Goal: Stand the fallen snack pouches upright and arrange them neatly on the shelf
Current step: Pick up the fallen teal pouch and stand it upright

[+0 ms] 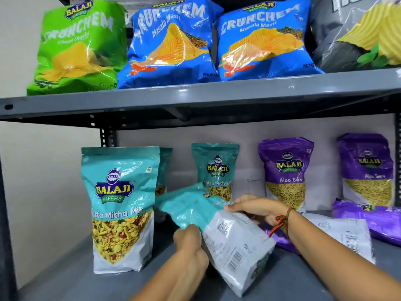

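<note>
A teal Khatta Mitha Mix pouch (219,227) is tilted in mid-air over the lower shelf (71,281), back side with its barcode facing me. My left hand (189,244) grips its left edge and my right hand (256,208) holds its upper right side. An upright teal pouch (120,205) stands at the left front, another (164,170) partly hidden behind it, a third (217,170) at the back. Two purple Aloo Sev pouches (285,172) (367,170) stand at the back right. Fallen purple pouches lie flat at the right (373,222) and under my right wrist (345,235).
The upper shelf (195,96) carries a green Crunchem bag (78,48), two blue Crunchem bags (171,44) (262,42) and a grey bag (358,33). A dark upright post (6,235) frames the left side. A pale wall stands behind the lower shelf.
</note>
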### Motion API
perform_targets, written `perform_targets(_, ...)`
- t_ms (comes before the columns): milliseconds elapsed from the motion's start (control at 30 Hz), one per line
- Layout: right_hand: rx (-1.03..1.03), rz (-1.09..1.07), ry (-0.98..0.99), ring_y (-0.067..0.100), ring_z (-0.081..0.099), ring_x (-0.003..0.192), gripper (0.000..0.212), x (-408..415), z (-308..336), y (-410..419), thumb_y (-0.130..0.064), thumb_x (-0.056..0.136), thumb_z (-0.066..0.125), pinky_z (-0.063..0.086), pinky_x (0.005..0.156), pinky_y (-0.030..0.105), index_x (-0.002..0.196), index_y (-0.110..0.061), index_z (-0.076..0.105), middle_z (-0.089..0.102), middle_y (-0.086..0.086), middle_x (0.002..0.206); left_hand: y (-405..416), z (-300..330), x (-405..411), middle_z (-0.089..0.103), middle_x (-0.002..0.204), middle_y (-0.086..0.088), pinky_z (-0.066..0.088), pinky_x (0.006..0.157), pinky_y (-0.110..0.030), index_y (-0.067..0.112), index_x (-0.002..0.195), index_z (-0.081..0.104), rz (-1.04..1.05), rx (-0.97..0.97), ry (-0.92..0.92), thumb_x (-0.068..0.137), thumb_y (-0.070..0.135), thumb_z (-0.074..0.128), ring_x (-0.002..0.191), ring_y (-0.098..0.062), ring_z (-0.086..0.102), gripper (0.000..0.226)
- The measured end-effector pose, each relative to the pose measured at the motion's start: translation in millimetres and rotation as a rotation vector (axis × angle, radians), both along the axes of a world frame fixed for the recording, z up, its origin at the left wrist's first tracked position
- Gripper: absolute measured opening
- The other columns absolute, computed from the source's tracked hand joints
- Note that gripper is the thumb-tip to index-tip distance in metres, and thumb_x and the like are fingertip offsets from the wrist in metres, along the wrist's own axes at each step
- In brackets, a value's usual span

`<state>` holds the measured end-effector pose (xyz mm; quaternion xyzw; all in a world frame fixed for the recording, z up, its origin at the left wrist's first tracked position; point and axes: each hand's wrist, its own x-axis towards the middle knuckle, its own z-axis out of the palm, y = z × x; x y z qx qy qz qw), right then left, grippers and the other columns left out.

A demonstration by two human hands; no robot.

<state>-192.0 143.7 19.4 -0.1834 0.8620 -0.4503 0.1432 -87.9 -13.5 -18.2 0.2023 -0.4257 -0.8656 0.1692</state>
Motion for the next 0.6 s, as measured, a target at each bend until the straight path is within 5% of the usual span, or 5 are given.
perform_targets(100, -0.267, -0.088, 0.089, 0.007, 0.053, 0.063, 0.015, 16, 9, 6, -0.034, 0.083, 0.072, 0.036, 0.054, 0.02, 0.08, -0.021, 0.066, 0.064, 0.001, 0.077, -4, 29, -3, 0.066, 0.082, -0.013, 0.052, 0.063, -0.03, 0.005, 0.085, 0.065, -0.114, -0.076, 0.133, 0.087, -0.011, 0.043, 0.062, -0.024, 0.059, 0.028)
perform_targets(267, -0.66, -0.204, 0.313, 0.008, 0.064, 0.062, 0.013, 41, 9, 5, -0.013, 0.088, 0.068, 0.052, 0.053, 0.022, 0.098, -0.005, 0.062, 0.071, 0.007, 0.083, -13, 63, -20, 0.076, 0.103, -0.012, 0.057, 0.083, -0.038, 0.007, 0.11, 0.071, -0.293, -0.371, 0.344, 0.096, -0.001, 0.043, 0.088, -0.026, 0.071, 0.032)
perform_targets(400, -0.419, -0.411, 0.649, 0.012, 0.062, 0.061, 0.014, 45, -15, 4, -0.02, 0.078, 0.076, 0.054, 0.066, 0.037, 0.078, -0.013, 0.064, 0.071, -0.001, 0.067, -28, 41, -36, 0.077, 0.105, -0.006, 0.056, 0.072, -0.03, 0.015, 0.101, 0.072, -0.378, -0.443, 0.346, 0.099, 0.004, 0.041, 0.084, -0.017, 0.073, 0.033)
perform_targets(500, -0.427, -0.42, 0.621, 0.015, 0.071, 0.071, 0.02, 55, -34, -5, -0.022, 0.079, 0.076, 0.061, 0.074, 0.048, 0.08, -0.036, 0.062, 0.075, -0.001, 0.083, -39, 21, -46, 0.072, 0.117, -0.017, 0.055, 0.086, -0.036, 0.011, 0.107, 0.071, -0.415, -0.411, 0.368, 0.099, 0.011, 0.044, 0.095, -0.023, 0.073, 0.027)
perform_targets(600, -0.505, -0.457, 0.596, 0.014, 0.069, 0.081, 0.027, 65, -38, -7, -0.024, 0.079, 0.077, 0.06, 0.077, 0.047, 0.094, -0.039, 0.059, 0.069, -0.007, 0.094, -43, 22, -50, 0.078, 0.102, -0.014, 0.058, 0.074, -0.029, 0.01, 0.108, 0.069, -0.492, -0.424, 0.389, 0.098, 0.03, 0.047, 0.084, -0.018, 0.075, 0.032)
